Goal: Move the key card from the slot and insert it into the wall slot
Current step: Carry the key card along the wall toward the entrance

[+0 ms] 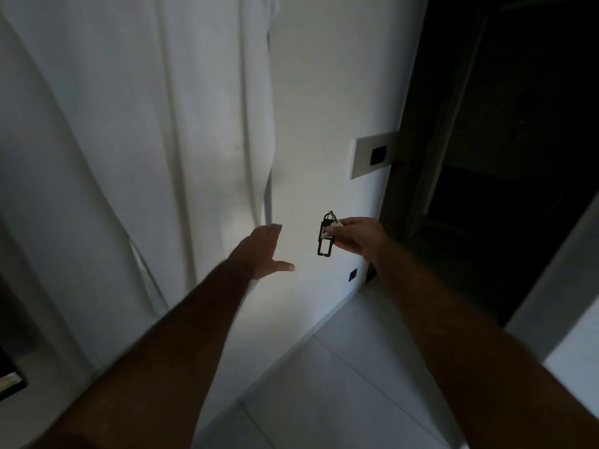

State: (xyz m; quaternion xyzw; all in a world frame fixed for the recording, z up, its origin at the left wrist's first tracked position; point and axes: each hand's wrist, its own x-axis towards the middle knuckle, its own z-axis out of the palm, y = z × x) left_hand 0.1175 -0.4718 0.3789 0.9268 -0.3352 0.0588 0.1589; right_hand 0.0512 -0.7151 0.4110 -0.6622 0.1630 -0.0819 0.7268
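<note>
Dim, soft-focus view; wall [311, 102] faintly lit, right side black, edges warped.

One head-worn camera, wide-angle, looks forward and down along both outstretched arms toward the white wall [311, 92], close in front. The curtain [146, 124] fills its left, a dark doorway [518, 140] its right, floor [340, 400] below.

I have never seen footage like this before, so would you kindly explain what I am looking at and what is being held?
This is one picture from a camera worn on a person's head, looking forward and down along both bare arms. The right hand pinches a dark key tag, which hangs in the air before a white wall. Above it on that wall sits a pale wall plate with a dark opening. The left hand is open and empty, near a white curtain. Pale floor tiles lie below.
</note>
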